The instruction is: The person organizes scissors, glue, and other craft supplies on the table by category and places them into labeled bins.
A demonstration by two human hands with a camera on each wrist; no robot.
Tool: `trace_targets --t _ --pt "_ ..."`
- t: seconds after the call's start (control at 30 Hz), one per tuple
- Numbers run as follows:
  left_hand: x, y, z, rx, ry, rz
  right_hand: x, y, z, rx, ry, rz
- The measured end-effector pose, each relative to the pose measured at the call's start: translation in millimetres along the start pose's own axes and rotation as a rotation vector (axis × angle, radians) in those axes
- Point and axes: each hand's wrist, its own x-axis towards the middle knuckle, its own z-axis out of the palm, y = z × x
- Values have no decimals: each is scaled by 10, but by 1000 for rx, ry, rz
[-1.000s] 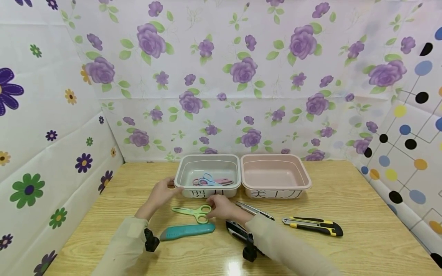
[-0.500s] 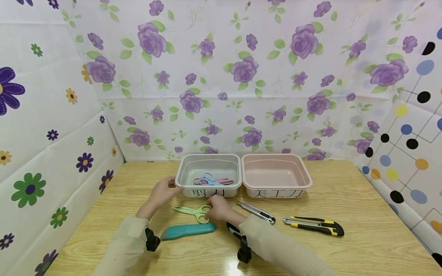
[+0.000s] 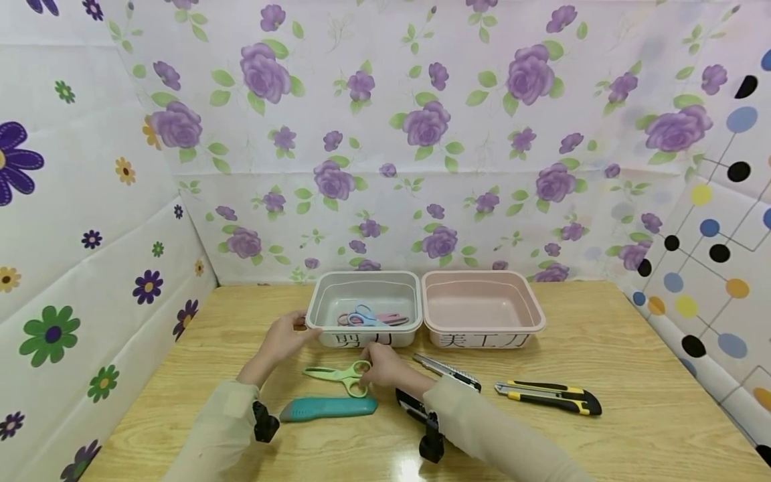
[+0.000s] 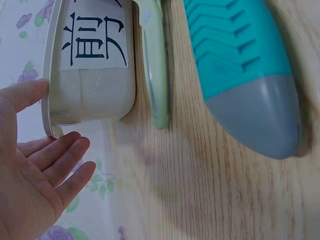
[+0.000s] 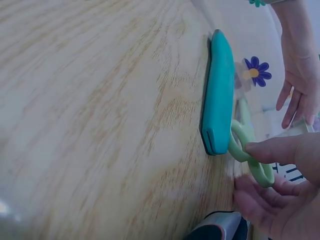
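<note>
The right hand (image 3: 387,367) pinches the green scissors (image 3: 347,377) by the handle, between the grey bin (image 3: 367,289) and teal cutter (image 3: 330,408); whether they are lifted is hard to tell. The left hand (image 3: 282,341), fingers loosely extended, touches the bin's rim.

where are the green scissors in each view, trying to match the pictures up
Head: green scissors lower middle, in front of the grey box, at the right hand.
Left wrist: upper middle, cut by the top edge, between grey box and teal cutter.
Right wrist: right of centre, a handle loop under the right hand's thumb.
Shared landmark: the teal cutter, beside them in all three.
</note>
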Motion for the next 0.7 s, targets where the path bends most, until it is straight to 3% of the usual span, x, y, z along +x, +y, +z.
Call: trace_targets --t 0.23,0.7 --pt "0 -16 4 -8 -5 -10 -54 22 -3 100 2 -14" --pt "0 -6 0 0 -13 -17 -114 125 -90 181 18 -32"
